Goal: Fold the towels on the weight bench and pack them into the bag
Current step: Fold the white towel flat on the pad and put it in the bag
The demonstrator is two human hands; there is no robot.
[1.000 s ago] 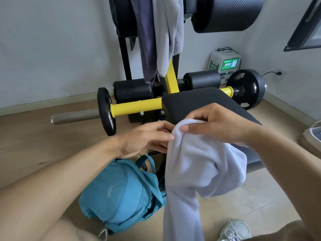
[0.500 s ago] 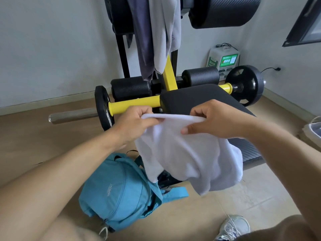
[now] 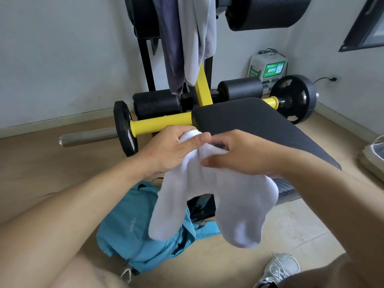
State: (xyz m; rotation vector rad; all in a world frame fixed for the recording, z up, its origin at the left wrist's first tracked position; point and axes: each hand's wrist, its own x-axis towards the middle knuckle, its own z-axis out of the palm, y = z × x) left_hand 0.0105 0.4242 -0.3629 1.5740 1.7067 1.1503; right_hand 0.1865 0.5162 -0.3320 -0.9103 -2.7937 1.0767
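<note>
1. Head view, looking down over both forearms toward the weight bench pad [image 3: 259, 123].
2. Landmark for all places: that dark pad, sloping from upper centre down toward the right.
3. White towel [image 3: 218, 196] held in the air just in front of the pad's near-left corner, not resting on the pad; gathered at the top, hanging in two lobes below.
4. Long axis roughly vertical: bunched top edge up at the hands, loose ends pointing down at the floor.
5. Left hand [image 3: 174, 150] curled round the bunched top of the towel, thumb laid across the cloth, beside the pad's near-left corner.
6. Right hand [image 3: 243, 154] just beside the left, touching or nearly so, fingers bent down onto the towel's upper edge; probably pinching cloth, though fingertips hidden behind the fold.
7. Teal bag [image 3: 145, 231] on the floor below and in front of the pad's near-left corner, directly under the left lobe of the towel; opening seemingly toward the bench, partly masked by the cloth.
8. Both hands about equally near the towel; left hand nearer the bag.
9. Likely next: a further halving or lay-down on the pad, up and to the right of the hands, then a straight drop into the bag.
10. Two more towels [image 3: 187, 38], dark and pale grey, draped over the upright frame behind the pad, untouched.
</note>
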